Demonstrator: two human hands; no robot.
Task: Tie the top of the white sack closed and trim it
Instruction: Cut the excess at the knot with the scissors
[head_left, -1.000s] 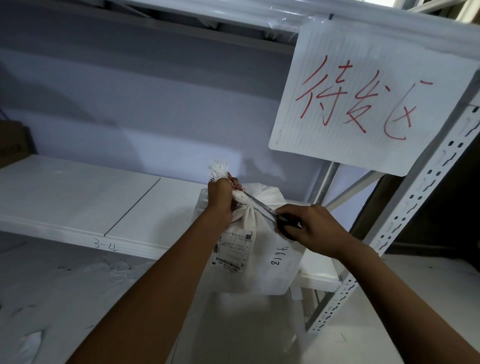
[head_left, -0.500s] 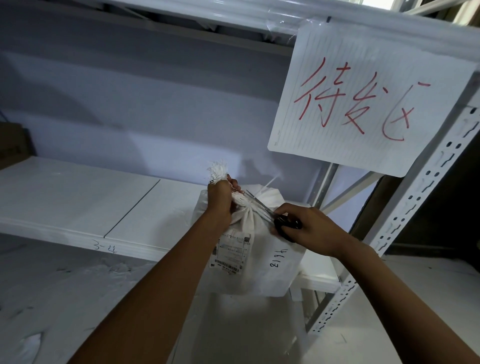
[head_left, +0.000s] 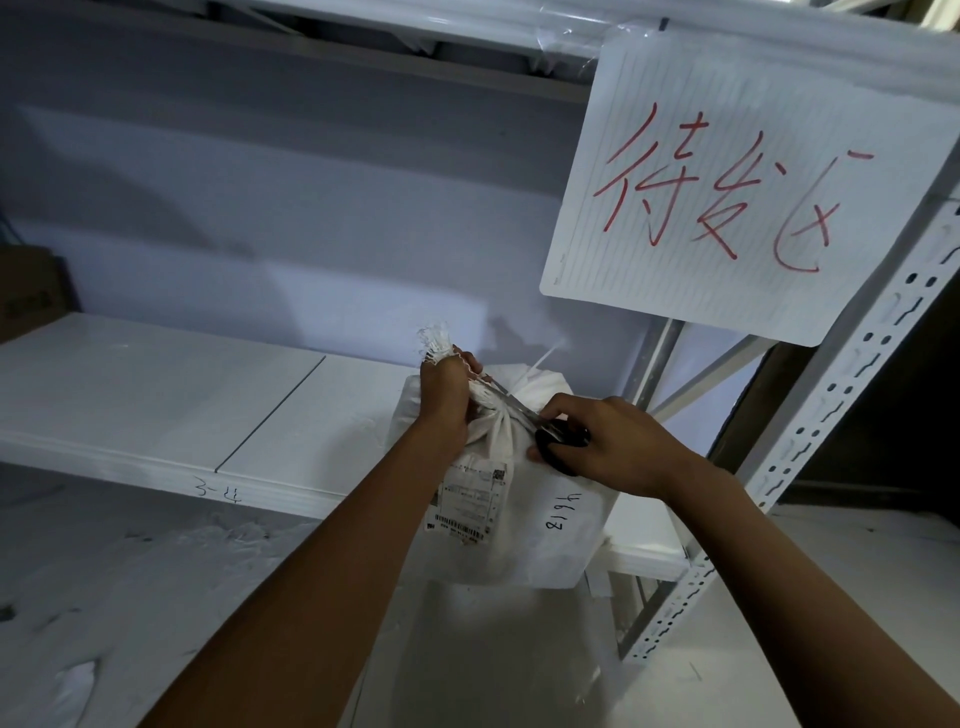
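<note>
The white sack (head_left: 524, 519) is being propped on the shelf edge (head_left: 156, 462) at centre frame, its gathered neck being clamped in the left hand (head_left: 447, 400) with the frayed top (head_left: 434, 340) being held up towards the upper left. Scissors (head_left: 545, 431) are being gripped by the right hand (head_left: 613, 447), blades being pointed up-left across the neck, just right of the left fingers (head_left: 470, 364).

Left hand (head_left: 445, 391) fisted (arm raised); right hand (head_left: 608, 441) gripping, fingers curled.
</note>
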